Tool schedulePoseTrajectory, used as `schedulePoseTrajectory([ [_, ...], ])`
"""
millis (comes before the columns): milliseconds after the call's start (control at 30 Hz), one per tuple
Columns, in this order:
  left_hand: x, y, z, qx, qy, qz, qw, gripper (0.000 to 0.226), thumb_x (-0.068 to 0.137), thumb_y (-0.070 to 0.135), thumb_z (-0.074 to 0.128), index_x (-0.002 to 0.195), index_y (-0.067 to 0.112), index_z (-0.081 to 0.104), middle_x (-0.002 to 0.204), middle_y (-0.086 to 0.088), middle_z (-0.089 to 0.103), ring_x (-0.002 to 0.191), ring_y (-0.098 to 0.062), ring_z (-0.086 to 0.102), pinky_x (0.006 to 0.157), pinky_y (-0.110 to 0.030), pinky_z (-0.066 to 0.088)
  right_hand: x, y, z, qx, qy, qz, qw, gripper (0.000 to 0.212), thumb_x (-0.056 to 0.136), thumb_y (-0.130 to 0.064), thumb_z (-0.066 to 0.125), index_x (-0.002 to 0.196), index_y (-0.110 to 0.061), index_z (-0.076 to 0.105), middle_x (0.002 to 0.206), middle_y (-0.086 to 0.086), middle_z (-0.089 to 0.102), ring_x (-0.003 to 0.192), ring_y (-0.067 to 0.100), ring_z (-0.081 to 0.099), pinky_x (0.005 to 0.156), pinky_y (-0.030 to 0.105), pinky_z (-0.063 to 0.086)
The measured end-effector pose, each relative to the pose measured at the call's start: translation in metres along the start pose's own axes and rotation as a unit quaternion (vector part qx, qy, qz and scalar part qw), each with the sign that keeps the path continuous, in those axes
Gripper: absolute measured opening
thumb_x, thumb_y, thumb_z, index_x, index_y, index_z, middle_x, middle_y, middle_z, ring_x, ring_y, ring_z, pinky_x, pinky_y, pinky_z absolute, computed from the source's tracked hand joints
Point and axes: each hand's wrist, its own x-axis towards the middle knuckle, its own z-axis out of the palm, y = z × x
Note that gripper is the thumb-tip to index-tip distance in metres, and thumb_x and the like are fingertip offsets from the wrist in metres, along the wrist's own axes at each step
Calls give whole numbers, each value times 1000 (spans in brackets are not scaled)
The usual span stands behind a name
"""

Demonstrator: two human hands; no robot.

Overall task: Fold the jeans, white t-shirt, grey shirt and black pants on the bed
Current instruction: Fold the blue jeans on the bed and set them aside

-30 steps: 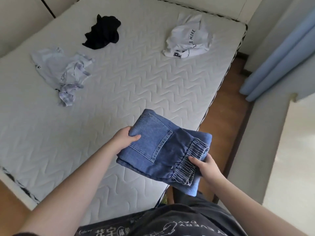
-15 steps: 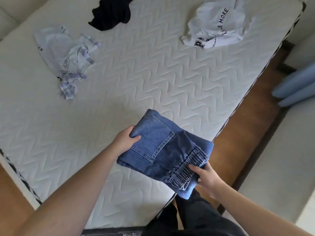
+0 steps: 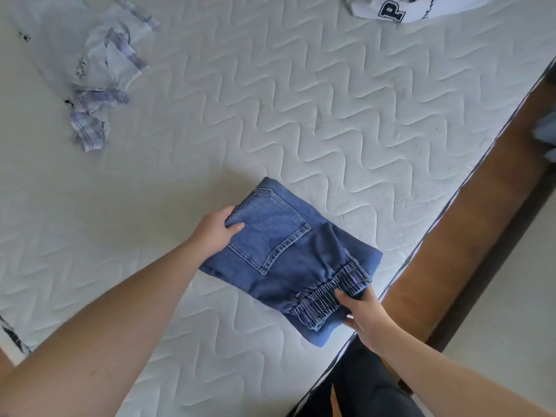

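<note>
Now both hands — left hand, right hand — gripping folded jeans near the bed edge.

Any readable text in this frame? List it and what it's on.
"P": big dark block letter on the white t-shirt at the top edge; anything printed beyond it is cut off by the frame.
Small dark script on the grey shirt: too small and tilted to read.
Jeans, held by the left hand and right hand: no label or text visible.
Bed: no text.
</note>
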Motion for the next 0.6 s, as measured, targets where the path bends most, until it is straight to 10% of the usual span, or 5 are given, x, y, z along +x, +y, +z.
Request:
schedulePoseTrajectory([
  [167, 26, -28, 27, 52, -37, -59, 996, 56, 85, 39, 72, 130, 14, 49, 120, -4, 63, 110, -28, 60, 86, -32, 43, 13, 13, -16, -134, 86, -6, 987, 84, 75, -36, 82, 142, -24, 33, 129, 2, 56, 110, 21, 61, 98, 41, 50],
  [267, 45, -18, 38, 16, 1, -60, 998, 63, 86, 56, 64, 133, 18, 49, 122, 0, 61, 104, -23, 60, 82, -27, 37, 14, 4, -13, -125, 96, -54, 986, 107, 61, -53, 81, 149, -36, 22, 123, -7, 54, 104, 7, 59, 88, 29, 46],
  [467, 91, 22, 42, -8, -18, -91, 996, 43, 86, 61, 62, 94, 20, 56, 80, 1, 57, 68, -14, 51, 56, -27, 37, 34, -22, -4, -123, 148, -52, 980, 90, 62, -48, 88, 134, -18, 41, 117, 1, 62, 105, 21, 64, 94, 44, 53],
  [600, 111, 29, 33, -27, -58, -62, 996, 34, 86, 46, 71, 100, 17, 60, 97, -5, 63, 86, -22, 58, 72, -33, 45, 31, -11, -9, -155, 118, -39, 980, 71, 52, -55, 89, 106, -21, 58, 96, -1, 73, 91, 19, 71, 84, 43, 59],
])
